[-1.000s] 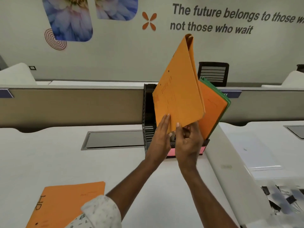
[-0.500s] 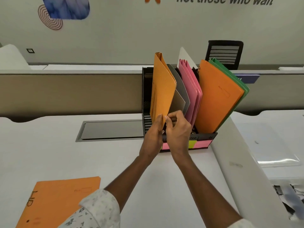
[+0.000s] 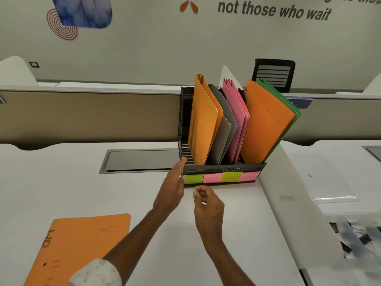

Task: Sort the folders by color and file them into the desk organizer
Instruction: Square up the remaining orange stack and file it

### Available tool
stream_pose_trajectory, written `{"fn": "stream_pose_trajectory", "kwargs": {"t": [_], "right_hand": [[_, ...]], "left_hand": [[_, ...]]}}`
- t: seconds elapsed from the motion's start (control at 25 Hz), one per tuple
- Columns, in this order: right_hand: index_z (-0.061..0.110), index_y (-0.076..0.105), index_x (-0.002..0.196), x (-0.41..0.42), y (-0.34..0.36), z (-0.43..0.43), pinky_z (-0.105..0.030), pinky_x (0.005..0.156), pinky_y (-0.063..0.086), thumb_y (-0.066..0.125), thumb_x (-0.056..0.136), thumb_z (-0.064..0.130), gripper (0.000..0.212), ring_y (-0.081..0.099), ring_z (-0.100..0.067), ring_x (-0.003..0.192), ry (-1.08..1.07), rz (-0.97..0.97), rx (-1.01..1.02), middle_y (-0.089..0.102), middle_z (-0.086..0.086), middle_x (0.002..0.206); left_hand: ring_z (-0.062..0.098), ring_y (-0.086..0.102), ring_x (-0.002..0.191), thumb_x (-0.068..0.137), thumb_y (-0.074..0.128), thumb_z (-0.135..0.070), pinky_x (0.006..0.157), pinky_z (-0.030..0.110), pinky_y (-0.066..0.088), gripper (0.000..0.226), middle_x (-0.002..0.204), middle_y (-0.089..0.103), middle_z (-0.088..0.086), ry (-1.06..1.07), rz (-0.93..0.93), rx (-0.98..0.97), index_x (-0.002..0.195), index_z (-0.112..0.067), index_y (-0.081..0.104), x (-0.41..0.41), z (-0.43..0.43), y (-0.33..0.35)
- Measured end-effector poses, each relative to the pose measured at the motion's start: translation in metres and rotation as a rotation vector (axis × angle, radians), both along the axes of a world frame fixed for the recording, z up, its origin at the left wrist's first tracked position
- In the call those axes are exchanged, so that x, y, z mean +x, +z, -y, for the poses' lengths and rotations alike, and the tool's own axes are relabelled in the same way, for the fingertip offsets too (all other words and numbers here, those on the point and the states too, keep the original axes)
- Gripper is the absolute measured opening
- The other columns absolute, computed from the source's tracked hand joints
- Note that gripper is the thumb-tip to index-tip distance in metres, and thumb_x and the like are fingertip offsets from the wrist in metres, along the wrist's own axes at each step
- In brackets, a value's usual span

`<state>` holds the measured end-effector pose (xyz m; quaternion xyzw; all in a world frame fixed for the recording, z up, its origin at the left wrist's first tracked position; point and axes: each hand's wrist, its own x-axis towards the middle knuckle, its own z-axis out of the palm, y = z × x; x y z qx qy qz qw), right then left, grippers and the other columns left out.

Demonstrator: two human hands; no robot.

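The smooth white desk has open room between a flat folder, orange and cut off at the bottom edge, and the black perforated organizer at its back. In the organizer's slots stand a mustard folder, grey folder, pink folders, orange folder and green folder, all leaning right. The left hand, fingers straight, touches the organizer's front left corner. The right hand, fingers curled, holds nothing.
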<state>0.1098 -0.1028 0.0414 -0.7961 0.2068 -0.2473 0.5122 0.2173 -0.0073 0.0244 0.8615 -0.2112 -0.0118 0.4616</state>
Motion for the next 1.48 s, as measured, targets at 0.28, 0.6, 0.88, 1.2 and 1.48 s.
{"fn": "stream_pose_trajectory", "kwargs": {"t": [0.28, 0.6, 0.88, 1.2, 1.48], "right_hand": [[0.021, 0.067, 0.106, -0.088, -0.055, -0.095, -0.019, 0.080, 0.058, 0.071, 0.091, 0.020, 0.016, 0.072, -0.008, 0.087, 0.347, -0.427, 0.177, 0.071, 0.004, 0.103], [0.021, 0.063, 0.120, -0.124, -0.067, -0.159, -0.010, 0.076, 0.047, 0.072, 0.091, 0.032, 0.032, 0.068, -0.006, 0.097, 0.504, -0.690, 0.168, 0.066, 0.003, 0.114], [0.016, 0.055, 0.134, -0.122, -0.062, -0.208, -0.030, 0.096, 0.049, 0.071, 0.093, 0.033, 0.047, 0.059, -0.017, 0.113, 0.381, -0.682, 0.168, 0.060, -0.003, 0.128], [0.015, 0.058, 0.118, -0.122, -0.068, -0.228, -0.033, 0.084, 0.048, 0.067, 0.096, 0.033, 0.030, 0.059, -0.021, 0.101, 0.255, -0.636, 0.364, 0.063, -0.007, 0.116], [0.024, 0.070, 0.124, -0.132, -0.040, -0.187, -0.029, 0.084, 0.055, 0.061, 0.100, 0.034, 0.027, 0.072, -0.018, 0.108, 0.320, -0.490, 0.635, 0.077, 0.002, 0.117]], "left_hand": [[0.010, 0.025, 0.152, 0.104, 0.051, -0.008, 0.122, 0.044, 0.031, 0.056, 0.161, 0.032, -0.011, 0.186, -0.087, 0.002, 0.154, -0.026, 0.036, -0.116, -0.175, -0.051], [0.032, 0.034, 0.149, 0.097, 0.066, -0.023, 0.118, 0.051, 0.033, 0.066, 0.160, 0.039, 0.013, 0.558, -0.401, 0.178, 0.155, -0.014, 0.038, -0.186, -0.345, -0.065], [0.028, 0.061, 0.126, 0.090, 0.074, -0.038, 0.109, 0.052, 0.047, 0.066, 0.141, 0.062, 0.004, 0.624, -0.694, -0.079, 0.149, -0.020, 0.049, -0.206, -0.412, -0.058], [0.014, 0.069, 0.110, 0.083, 0.073, -0.055, 0.085, 0.041, 0.061, 0.065, 0.125, 0.066, -0.018, 0.265, -0.628, -0.217, 0.138, -0.056, 0.039, -0.206, -0.401, -0.010], [0.024, 0.071, 0.115, 0.087, 0.071, -0.046, 0.084, 0.048, 0.063, 0.066, 0.136, 0.066, -0.012, -0.017, -0.664, -0.425, 0.145, -0.057, 0.040, -0.183, -0.405, 0.016]]}}
